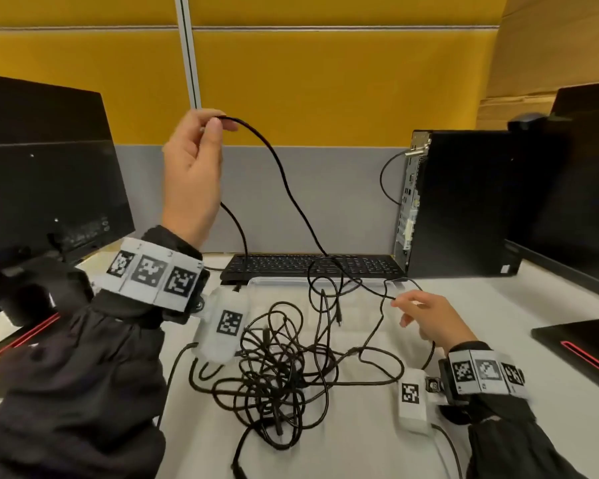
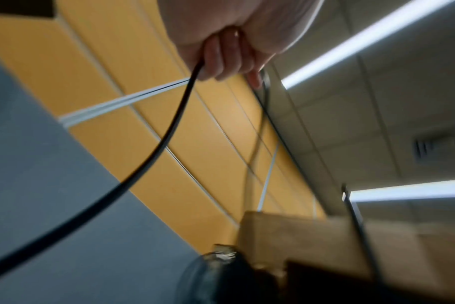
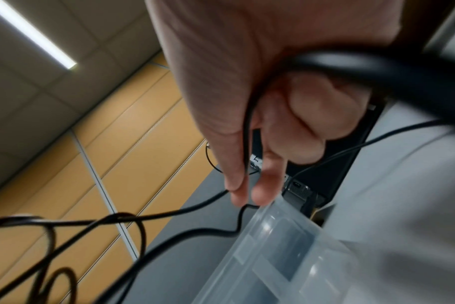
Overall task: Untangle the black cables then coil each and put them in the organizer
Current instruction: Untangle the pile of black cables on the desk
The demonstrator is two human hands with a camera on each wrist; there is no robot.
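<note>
A tangle of black cables (image 1: 274, 371) lies on the white desk in front of me. My left hand (image 1: 201, 140) is raised high and pinches one black cable (image 1: 284, 181) that arcs down toward the keyboard; the left wrist view shows the cable (image 2: 169, 131) running from the curled fingers (image 2: 221, 61). My right hand (image 1: 422, 316) hovers low at the right and pinches a thin cable strand (image 1: 384, 295) between thumb and fingertips (image 3: 237, 185). A clear plastic organizer (image 1: 284, 283) sits behind the tangle, its compartments (image 3: 278, 253) visible under the right hand.
A black keyboard (image 1: 312, 266) lies behind the organizer. A black computer tower (image 1: 464, 202) stands at the back right, a monitor (image 1: 45, 167) at the left, another screen (image 1: 588, 188) at the far right. A dark pad with a red stripe (image 1: 581, 344) lies right.
</note>
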